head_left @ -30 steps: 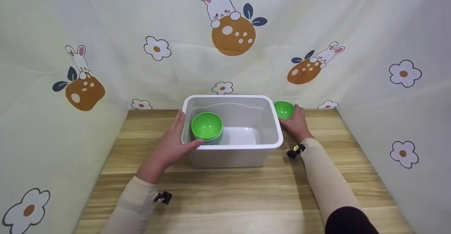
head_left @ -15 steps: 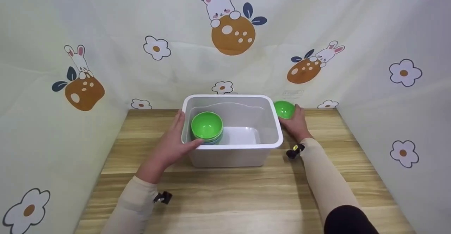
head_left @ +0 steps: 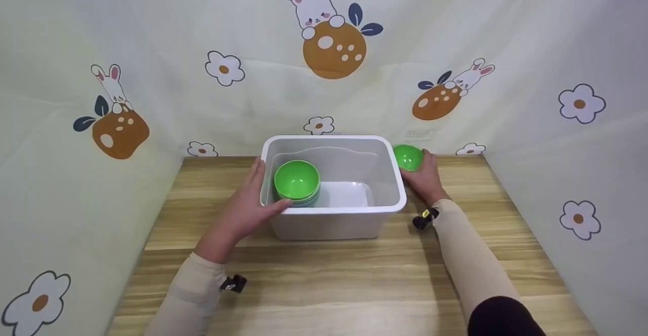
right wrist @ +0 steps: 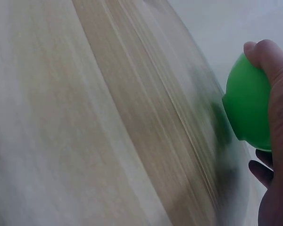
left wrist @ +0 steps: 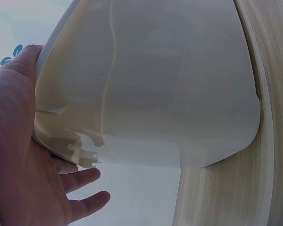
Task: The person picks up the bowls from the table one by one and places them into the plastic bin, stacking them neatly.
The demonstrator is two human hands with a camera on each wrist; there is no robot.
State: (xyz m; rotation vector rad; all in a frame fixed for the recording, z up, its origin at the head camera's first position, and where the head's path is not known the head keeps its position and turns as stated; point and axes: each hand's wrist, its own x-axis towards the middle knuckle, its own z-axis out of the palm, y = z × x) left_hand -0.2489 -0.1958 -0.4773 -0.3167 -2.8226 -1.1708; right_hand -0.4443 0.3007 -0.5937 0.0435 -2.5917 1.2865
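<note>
A white plastic bin [head_left: 329, 224] stands on the table. Inside it, at the left, is a stack of bowls with a green bowl [head_left: 297, 179] on top. My left hand [head_left: 245, 202] rests at the bin's left front corner, its thumb over the front rim and fingers along the left side. In the left wrist view the lower fingers [left wrist: 87, 205] spread loosely beside the wall. My right hand [head_left: 424, 176] grips another green bowl [head_left: 408, 157] just right of the bin. The right wrist view shows the thumb along that bowl [right wrist: 247, 103], the other fingers partly hidden.
The wood-grain table [head_left: 324, 285] extends in front of and beside the bin. A pale curtain [head_left: 263, 98] printed with rabbits, oranges and flowers encloses the back and both sides. It stands close behind the bin and the held bowl.
</note>
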